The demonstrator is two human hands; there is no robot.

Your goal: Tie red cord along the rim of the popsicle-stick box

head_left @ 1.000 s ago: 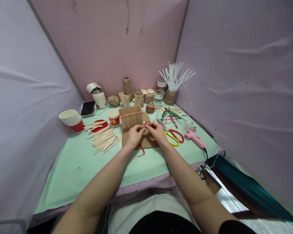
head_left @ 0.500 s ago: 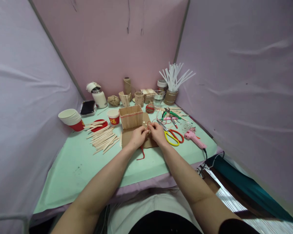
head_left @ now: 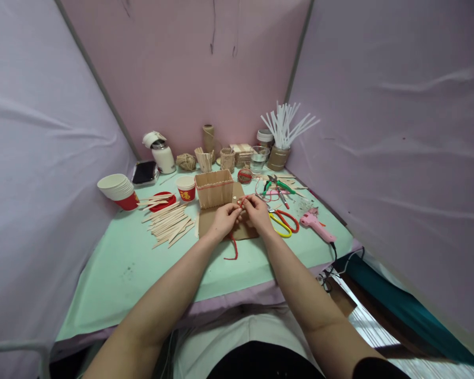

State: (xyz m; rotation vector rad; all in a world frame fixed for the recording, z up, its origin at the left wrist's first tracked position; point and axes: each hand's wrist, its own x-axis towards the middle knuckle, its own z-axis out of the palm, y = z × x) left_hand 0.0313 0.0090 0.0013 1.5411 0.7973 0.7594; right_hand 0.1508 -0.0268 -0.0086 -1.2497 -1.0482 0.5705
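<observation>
Stacked paper cups (head_left: 116, 190) lie tipped at the green surface (head_left: 122, 268)'s left edge — loose wooden craft sticks (head_left: 169, 222) beside them. The stick-built box (head_left: 214, 188) stands open-topped. Left hand (head_left: 222, 221) and right hand (head_left: 256, 213) pinch a red cord (head_left: 240, 201) over brown cardboard (head_left: 243, 231) — its tail trails toward the bare near edge.

Gold character on red paper cup (head_left: 186, 195), too small to read.
</observation>
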